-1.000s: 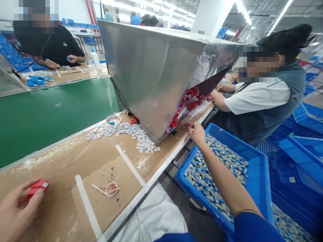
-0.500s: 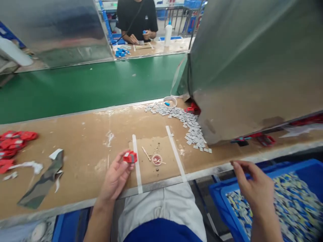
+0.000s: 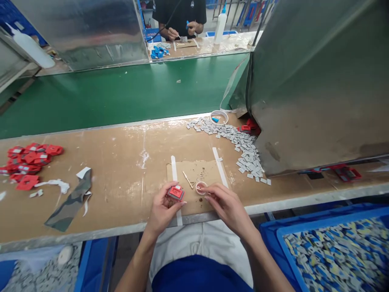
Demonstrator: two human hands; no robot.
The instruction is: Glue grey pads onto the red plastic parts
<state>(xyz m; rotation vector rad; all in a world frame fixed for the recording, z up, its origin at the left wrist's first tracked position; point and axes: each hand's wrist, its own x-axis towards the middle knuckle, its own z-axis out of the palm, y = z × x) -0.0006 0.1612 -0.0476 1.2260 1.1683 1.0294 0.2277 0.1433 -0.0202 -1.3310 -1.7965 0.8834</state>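
A brown bench [image 3: 121,162] runs beside a green belt [image 3: 106,93]. At its near edge the left hand [image 3: 164,209] pinches a red part [image 3: 175,192] above a taped card [image 3: 197,178]. The right hand [image 3: 226,205] reaches the small cup [image 3: 201,187] — fingertips at its rim, nothing visibly gripped. Best to keep the red part level and the cup steady, I judge, since it sits near the edge. A stick [image 3: 187,179] lies just beside the cup. Grey chips [image 3: 243,150] spread toward a steel hopper [image 3: 319,81], clear of both hands; more red parts [image 3: 30,160] pile far left — a person works across the belt.
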